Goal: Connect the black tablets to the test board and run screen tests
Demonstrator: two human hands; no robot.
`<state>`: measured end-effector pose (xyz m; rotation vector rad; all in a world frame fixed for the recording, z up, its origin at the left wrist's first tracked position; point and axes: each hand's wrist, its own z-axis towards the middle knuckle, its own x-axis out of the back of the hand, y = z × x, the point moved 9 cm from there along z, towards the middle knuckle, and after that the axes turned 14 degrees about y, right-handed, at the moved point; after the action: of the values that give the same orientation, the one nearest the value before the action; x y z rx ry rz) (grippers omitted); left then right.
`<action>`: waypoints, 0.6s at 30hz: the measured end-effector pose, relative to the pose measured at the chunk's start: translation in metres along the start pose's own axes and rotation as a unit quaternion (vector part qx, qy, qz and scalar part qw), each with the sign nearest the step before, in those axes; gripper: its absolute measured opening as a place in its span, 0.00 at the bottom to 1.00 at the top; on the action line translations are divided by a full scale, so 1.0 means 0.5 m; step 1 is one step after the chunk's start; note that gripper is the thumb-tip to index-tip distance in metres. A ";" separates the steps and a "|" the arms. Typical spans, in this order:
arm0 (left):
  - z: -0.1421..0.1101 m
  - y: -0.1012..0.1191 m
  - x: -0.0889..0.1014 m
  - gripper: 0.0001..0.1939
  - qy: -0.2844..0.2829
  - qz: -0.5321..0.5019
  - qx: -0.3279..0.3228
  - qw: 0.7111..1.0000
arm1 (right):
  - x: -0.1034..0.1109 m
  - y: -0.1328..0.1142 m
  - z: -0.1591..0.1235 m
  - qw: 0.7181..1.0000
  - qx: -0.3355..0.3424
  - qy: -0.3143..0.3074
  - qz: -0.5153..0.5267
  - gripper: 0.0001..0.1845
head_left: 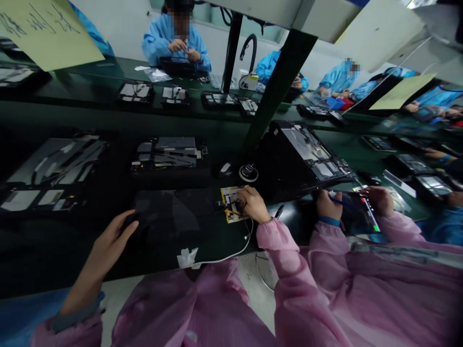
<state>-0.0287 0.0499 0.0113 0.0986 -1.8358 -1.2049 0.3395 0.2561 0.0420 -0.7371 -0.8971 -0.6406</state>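
My left hand (112,241) grips the left edge of a dark, glossy flat screen panel (170,212), thumb on top and fingers at its far side. The panel lies on the dark green bench and its screen is black. At its right end sits a small circuit board (231,205) with yellow edges and several wires. My right hand (255,205) is over the right side of this board, fingers pinched together; what lies between them is hidden. A white cable (224,258) runs from beside that hand to a piece of white tape (187,258) at the bench edge.
Behind the panel stand stacks of opened tablet-like units (168,154), with a larger black stack (307,154) to the right. A round white-rimmed object (249,172) stands between them. A co-worker in pink (361,284) sits close on my right, holding a lit screen (358,212). A slanted post (278,79) rises behind.
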 end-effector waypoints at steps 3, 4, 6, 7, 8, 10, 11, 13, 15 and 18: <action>-0.006 0.012 0.005 0.22 -0.003 -0.067 0.037 0.997 | -0.024 0.001 -0.004 0.999 0.005 -0.016 -0.030 0.20; -0.009 0.021 0.010 0.22 0.001 -0.077 0.039 0.996 | -0.025 0.003 -0.004 0.999 0.004 -0.012 -0.036 0.21; -0.017 0.041 0.019 0.21 0.007 -0.086 0.044 0.995 | -0.023 0.002 -0.004 0.999 0.010 -0.004 -0.042 0.22; -0.021 0.052 0.023 0.21 0.008 -0.086 0.047 0.995 | -0.022 0.001 -0.005 0.999 0.014 -0.001 -0.045 0.23; -0.027 0.063 0.028 0.21 0.010 -0.085 0.052 0.995 | -0.022 -0.001 -0.005 0.999 0.018 0.001 -0.046 0.23; -0.035 0.077 0.038 0.21 0.016 -0.082 0.063 0.995 | -0.022 -0.003 -0.006 0.999 0.019 0.002 -0.046 0.24; -0.037 0.081 0.043 0.20 0.020 -0.085 0.067 0.994 | -0.022 -0.003 -0.006 0.999 0.016 0.000 -0.045 0.24; -0.035 0.080 0.050 0.19 0.029 -0.105 0.066 0.992 | -0.023 -0.003 -0.005 0.999 0.009 -0.005 -0.043 0.23; -0.026 0.067 0.053 0.19 0.038 -0.143 0.066 0.987 | -0.022 -0.002 -0.004 0.999 0.005 -0.009 -0.040 0.23; -0.007 0.038 0.043 0.20 0.031 -0.243 0.104 0.964 | -0.022 -0.001 -0.003 0.999 0.003 -0.013 -0.042 0.23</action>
<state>-0.0316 0.0465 0.0400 0.7338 -1.9382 -1.3103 0.3347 0.2566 0.0320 -0.7072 -0.9576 -0.7029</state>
